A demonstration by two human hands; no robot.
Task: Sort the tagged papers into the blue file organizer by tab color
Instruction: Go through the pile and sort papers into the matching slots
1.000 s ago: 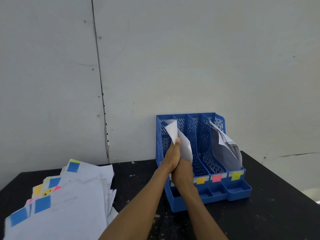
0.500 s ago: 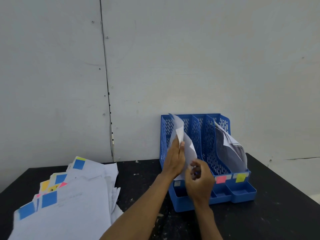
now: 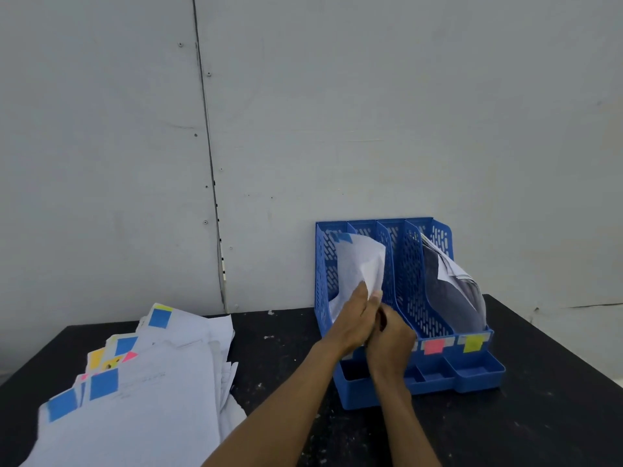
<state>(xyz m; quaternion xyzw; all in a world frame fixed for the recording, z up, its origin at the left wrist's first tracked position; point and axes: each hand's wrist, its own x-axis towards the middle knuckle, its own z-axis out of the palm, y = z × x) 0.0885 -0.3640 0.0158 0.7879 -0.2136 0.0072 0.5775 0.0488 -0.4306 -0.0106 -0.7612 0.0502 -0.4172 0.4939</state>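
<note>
A blue file organizer [image 3: 401, 264] with mesh dividers stands against the wall on the black table. A white paper with a blue tab [image 3: 359, 264] stands bent in its leftmost slot. My left hand [image 3: 354, 320] grips the paper's lower edge, thumb against the sheet. My right hand [image 3: 391, 338] is curled close beside the left, at the same lower edge; its fingertips are hidden. The rightmost slot holds several papers [image 3: 451, 288]. Pink [image 3: 433, 346] and yellow [image 3: 473, 343] labels mark the organizer's front. A pile of tagged papers [image 3: 135, 392] lies at the left.
The black table [image 3: 286, 348] ends close on the right, past the organizer. A grey panelled wall [image 3: 303, 129] stands directly behind. The organizer's low front tray compartments [image 3: 472, 369] jut toward me.
The paper has sunk deeper into the leftmost slot and its blue tab now shows at the top. My right hand, briefly apart, has closed back in against the left.
</note>
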